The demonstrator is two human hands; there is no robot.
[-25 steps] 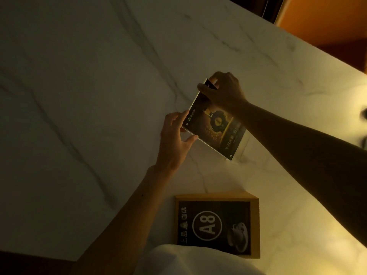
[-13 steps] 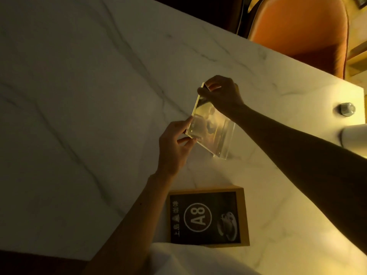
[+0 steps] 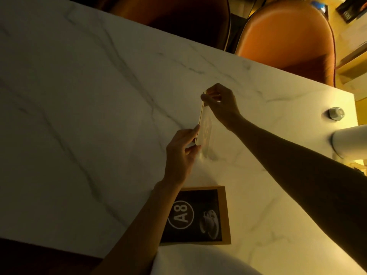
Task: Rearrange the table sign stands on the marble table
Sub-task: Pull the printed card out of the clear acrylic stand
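Near the middle of the frame, both hands are holding a clear stand [image 3: 204, 128] upright on the marble surface [image 3: 83, 108]. It is showing nearly edge-on, so its print is hard to make out. The right hand [image 3: 221, 104] is pinching the far top corner, the left hand [image 3: 181, 153] pinching the near end. Lower down, the left forearm is hiding part of the A8 sign [image 3: 200, 216]. A white post [image 3: 351, 142] is getting cut off at the right edge.
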